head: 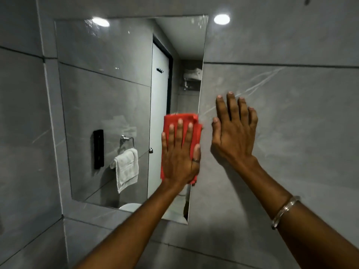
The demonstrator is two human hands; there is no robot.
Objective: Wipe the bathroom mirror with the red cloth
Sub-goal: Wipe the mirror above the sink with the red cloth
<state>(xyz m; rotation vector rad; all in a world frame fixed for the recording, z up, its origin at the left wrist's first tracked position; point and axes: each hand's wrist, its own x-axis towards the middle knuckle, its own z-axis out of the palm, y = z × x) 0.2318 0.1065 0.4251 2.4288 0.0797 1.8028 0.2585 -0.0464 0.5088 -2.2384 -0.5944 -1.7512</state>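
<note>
Left hand (179, 162) presses red cloth (181, 123) on mirror (106, 94); no legible writing.

The left hand (179, 158) lies flat on the cloth (181, 123), pressing it against the mirror (108, 98) near its right edge. Just beside it, the right hand (233, 136) seems to rest flat on the wall (291, 113).

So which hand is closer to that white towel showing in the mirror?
Left. The left hand presses the red cloth just right of the towel's reflection; the right hand rests on the wall tile beyond the mirror's edge.
</note>
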